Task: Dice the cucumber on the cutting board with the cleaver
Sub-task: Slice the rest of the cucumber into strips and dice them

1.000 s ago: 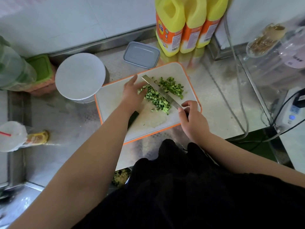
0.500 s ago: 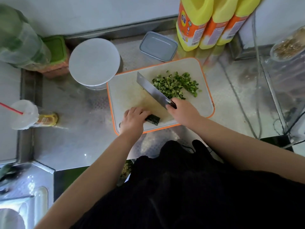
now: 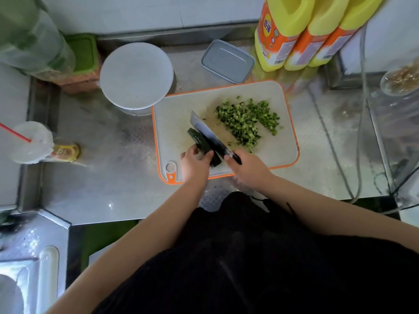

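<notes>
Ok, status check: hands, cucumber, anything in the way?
Left hand pinning cucumber piece. Right hand holding cleaver, blade beside the piece. Diced pile clear, far right of cutting board.

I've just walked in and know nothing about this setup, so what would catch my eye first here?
Probably the heap of small green diced cucumber pieces on the far right part of the white, orange-rimmed cutting board. Next, nearer the person, the right hand has its grip on a steel cleaver beside a dark green uncut cucumber piece steadied by the left hand. Behind the board, three yellow plastic jugs stand against the wall.
</notes>
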